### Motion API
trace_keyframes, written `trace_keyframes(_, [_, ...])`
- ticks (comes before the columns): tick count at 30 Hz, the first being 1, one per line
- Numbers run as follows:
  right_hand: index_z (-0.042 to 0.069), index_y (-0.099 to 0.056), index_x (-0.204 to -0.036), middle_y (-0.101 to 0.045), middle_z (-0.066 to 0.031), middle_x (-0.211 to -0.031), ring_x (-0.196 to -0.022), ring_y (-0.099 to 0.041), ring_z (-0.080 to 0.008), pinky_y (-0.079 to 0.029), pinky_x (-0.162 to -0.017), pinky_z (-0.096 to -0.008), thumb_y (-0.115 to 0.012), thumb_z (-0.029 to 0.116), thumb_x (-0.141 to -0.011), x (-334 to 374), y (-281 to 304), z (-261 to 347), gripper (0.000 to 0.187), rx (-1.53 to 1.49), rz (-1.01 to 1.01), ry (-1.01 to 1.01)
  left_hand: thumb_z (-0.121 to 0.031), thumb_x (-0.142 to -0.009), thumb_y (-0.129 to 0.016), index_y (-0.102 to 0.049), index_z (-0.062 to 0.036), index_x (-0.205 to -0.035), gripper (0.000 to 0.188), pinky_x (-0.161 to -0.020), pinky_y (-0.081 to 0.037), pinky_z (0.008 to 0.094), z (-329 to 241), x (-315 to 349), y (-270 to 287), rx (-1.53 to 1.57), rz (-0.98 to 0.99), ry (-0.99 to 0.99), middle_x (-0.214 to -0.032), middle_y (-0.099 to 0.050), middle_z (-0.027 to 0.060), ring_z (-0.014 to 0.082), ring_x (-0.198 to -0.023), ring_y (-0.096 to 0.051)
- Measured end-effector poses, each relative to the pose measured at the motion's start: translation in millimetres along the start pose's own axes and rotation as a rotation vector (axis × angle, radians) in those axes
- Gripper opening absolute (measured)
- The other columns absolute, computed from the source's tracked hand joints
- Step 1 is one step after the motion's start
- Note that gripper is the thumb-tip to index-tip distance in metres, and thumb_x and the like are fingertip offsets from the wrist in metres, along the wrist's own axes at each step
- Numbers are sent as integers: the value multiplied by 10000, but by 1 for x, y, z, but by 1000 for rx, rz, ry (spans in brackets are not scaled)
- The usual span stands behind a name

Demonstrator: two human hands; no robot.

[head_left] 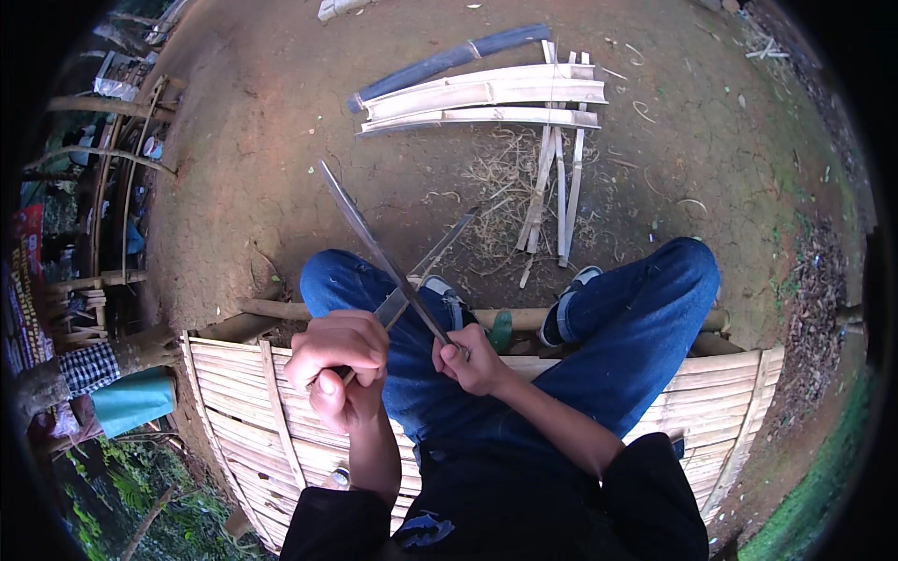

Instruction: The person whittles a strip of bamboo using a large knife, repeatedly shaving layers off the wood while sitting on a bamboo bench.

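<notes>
In front of my lap, my right hand (468, 361) is closed round the near end of a long, narrow knife (360, 226). Its grey blade slants away to the far left. My left hand (339, 363) makes a fist round a flat greyish strip (440, 251), which looks like split bamboo. The strip points away to the right, and a short bit of its near end shows by my thumb. Blade and strip cross just beyond my hands; whether they touch I cannot tell. The knife's handle is hidden in my right fist.
I sit on a slatted bamboo bench (245, 411). On the dirt ground ahead lie split bamboo pieces (486, 92), a dark bamboo length (449, 64), thin strips (572, 196) and curly shavings (505, 182). A pole rack (112, 271) with a turquoise cloth (134, 402) stands left.
</notes>
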State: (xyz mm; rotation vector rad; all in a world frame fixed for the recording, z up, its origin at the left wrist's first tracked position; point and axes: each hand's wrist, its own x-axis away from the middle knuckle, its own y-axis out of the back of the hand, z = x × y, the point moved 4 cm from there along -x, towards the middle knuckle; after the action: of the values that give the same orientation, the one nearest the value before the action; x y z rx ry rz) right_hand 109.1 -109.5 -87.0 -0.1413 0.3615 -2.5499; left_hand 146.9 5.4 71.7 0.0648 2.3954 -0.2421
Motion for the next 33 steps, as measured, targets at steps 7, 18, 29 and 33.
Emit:
trace_keyframes(7, [27, -502, -567, -453, -10, -460, -372, -431, -96, -329, -372, -252, -397, 497, -944, -21, 1, -89, 611, -303, -147, -381, -174, -917, -412, -483, 25, -755, 267, -398, -228, 264, -1, -2, 35, 128, -204, 17, -440, -297, -20, 81, -375, -263])
trace_keyframes(18, [-20, -550, -628, -479, -170, -497, -469, -519, -326, -381, -471, -336, -559, 327, -854, -28, -24, 25, 415, 177, 42, 228, -176, -893, -466, -500, 24, -763, 241, -363, -225, 245, -5, 14, 31, 73, -294, 1, -429, -323, -14, 86, -364, -280])
trace_keyframes(29, [14, -515, -579, -455, -30, -458, -391, -465, -130, -375, -404, -294, -367, 540, -932, -33, 25, -92, 651, 69, -219, -572, -183, -872, -466, -422, -36, -741, 202, -340, -251, 240, -9, 18, 49, 63, -359, -64, -397, -300, -10, 92, -311, -254])
trace_keyframes(33, [-11, -546, -595, -507, -77, -489, -480, -516, -140, -387, -483, -308, -441, 470, -918, -40, -6, -12, 590, 120, -68, -146, -185, -865, -471, -419, -38, -742, 199, -346, -252, 240, -3, 14, 42, 64, -389, -66, -398, -304, -6, 94, -314, -259])
